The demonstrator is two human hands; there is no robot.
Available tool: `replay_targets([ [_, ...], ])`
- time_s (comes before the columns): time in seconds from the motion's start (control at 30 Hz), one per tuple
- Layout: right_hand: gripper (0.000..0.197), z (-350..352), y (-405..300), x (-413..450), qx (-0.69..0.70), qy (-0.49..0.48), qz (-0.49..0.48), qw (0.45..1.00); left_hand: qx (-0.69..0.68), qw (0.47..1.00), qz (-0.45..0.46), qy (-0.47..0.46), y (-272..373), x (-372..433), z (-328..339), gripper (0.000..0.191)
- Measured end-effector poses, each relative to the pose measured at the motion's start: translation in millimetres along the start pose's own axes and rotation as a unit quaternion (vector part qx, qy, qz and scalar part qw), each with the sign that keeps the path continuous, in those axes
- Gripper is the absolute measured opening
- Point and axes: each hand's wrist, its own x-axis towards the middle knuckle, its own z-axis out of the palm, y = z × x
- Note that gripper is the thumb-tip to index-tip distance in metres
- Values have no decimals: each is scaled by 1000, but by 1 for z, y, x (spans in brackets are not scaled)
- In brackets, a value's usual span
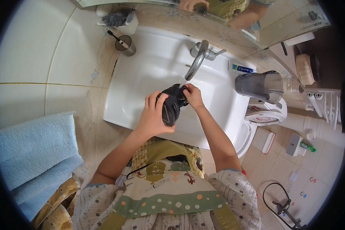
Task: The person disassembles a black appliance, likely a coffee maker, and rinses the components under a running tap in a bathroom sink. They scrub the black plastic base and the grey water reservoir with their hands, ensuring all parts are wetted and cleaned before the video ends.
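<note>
Over the white washbasin (135,86), my left hand (152,115) grips a black plastic part (170,110) with a rounded, glossy end; it looks like part of a vacuum cleaner's dust bin. Its far end has a grille of small openings, pinched between the fingers of my right hand (194,97). Water from the chrome faucet (197,61) runs onto that end. The underside of the part and some of my left fingers are hidden.
A translucent grey container (251,85) lies on the basin's right rim beside a toothpaste box (241,68). A cup (128,49) with a toothbrush stands at the back left. The mirror cabinet (276,31) overhangs the back. A blue towel (37,143) hangs at left; a toilet (245,135) is at right.
</note>
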Motion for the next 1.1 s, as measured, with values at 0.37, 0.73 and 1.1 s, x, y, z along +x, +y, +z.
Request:
replay_targets([
  [0.37,14,9,-10,6,-67,40,80,994,6,999,39,10,3,-7,-1,97],
  [0.73,12,3,-13,-5,147,2,184,972,-22,1000,18,-6,-8,-8,-8,97],
  [1.1,27,5,-17,-7,-56,10,72,996,-22,999,38,-9,-5,-13,-11,95],
])
